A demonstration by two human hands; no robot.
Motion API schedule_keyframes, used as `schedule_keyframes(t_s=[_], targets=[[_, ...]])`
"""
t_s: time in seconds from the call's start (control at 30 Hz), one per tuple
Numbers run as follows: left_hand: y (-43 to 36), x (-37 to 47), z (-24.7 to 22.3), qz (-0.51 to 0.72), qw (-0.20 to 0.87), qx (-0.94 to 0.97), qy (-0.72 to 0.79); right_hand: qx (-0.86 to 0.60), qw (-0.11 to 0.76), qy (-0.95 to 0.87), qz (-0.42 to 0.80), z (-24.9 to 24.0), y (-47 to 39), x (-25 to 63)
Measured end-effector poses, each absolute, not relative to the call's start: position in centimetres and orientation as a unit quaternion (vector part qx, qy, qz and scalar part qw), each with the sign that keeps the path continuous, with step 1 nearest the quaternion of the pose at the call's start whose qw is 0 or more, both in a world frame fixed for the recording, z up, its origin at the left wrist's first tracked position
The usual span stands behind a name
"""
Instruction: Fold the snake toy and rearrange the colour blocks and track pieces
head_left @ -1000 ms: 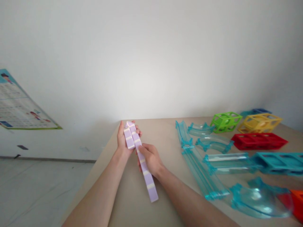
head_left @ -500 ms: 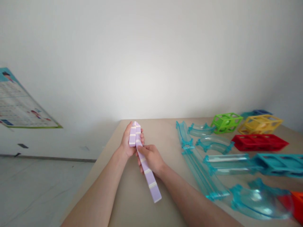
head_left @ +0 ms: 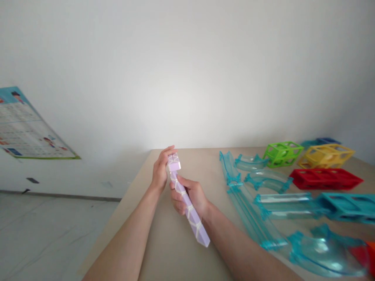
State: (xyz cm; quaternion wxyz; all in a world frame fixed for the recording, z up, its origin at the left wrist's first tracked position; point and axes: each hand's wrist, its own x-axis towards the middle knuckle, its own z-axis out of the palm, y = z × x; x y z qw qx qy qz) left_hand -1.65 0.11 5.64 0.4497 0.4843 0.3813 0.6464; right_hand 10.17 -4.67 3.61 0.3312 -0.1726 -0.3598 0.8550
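Observation:
A purple and white snake puzzle (head_left: 191,214), made of linked wedge segments, is held above the table. Its long straight part slants down toward me on the right, and its far end is folded into a short block. My left hand (head_left: 160,168) is closed around that far block from the left, fingertips over its top; the thumb is mostly hidden. Around the straight part, just below the block, my right hand (head_left: 190,195) is wrapped with the thumb on top and fingers curled underneath. The puzzle's near end sticks out free past the right hand.
On the tabletop (head_left: 166,253) to the right lie clear teal track pieces (head_left: 249,216), a green frame block (head_left: 283,154), a yellow one (head_left: 326,155), a red one (head_left: 325,178) and a teal one (head_left: 348,207). A white wall (head_left: 187,78) stands behind, with a poster (head_left: 27,128) at left.
The puzzle has rolled about its length, now showing its triangle-patterned side. The folded far part has turned across the straight part, and my left hand has shifted to its left side and top.

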Motion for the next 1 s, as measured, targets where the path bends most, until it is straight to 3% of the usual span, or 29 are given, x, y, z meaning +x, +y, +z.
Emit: schedule_keyframes(t_s=[0.13, 0.3, 0.43, 0.6, 0.8, 1.0], targets=[[-0.8, -1.6, 5.5, 0.648, 0.268, 0.619, 0.355, -0.084, 0.288, -0.307, 0.903, 3.5, -4.6, 10.8], [-1.0, -1.9, 4.9, 0.582, 0.312, 0.648, 0.379, -0.077, 0.266, -0.319, 0.906, 3.5, -4.7, 11.0], [-0.1, -2.4, 4.3, 0.581, 0.329, 0.62, 0.413, -0.146, 0.313, -0.347, 0.872, 3.6, -4.8, 10.5], [0.8, -3.4, 4.0, 0.586, 0.275, 0.593, 0.478, -0.24, 0.356, -0.413, 0.803, 3.7, -4.6, 10.5], [0.3, -3.9, 4.5, 0.525, 0.285, 0.688, 0.412, -0.274, 0.377, -0.474, 0.747, 3.7, -4.8, 10.5], [0.6, -4.1, 4.4, 0.483, 0.258, 0.711, 0.441, -0.338, 0.379, -0.556, 0.658, 3.3, -4.9, 10.2]])
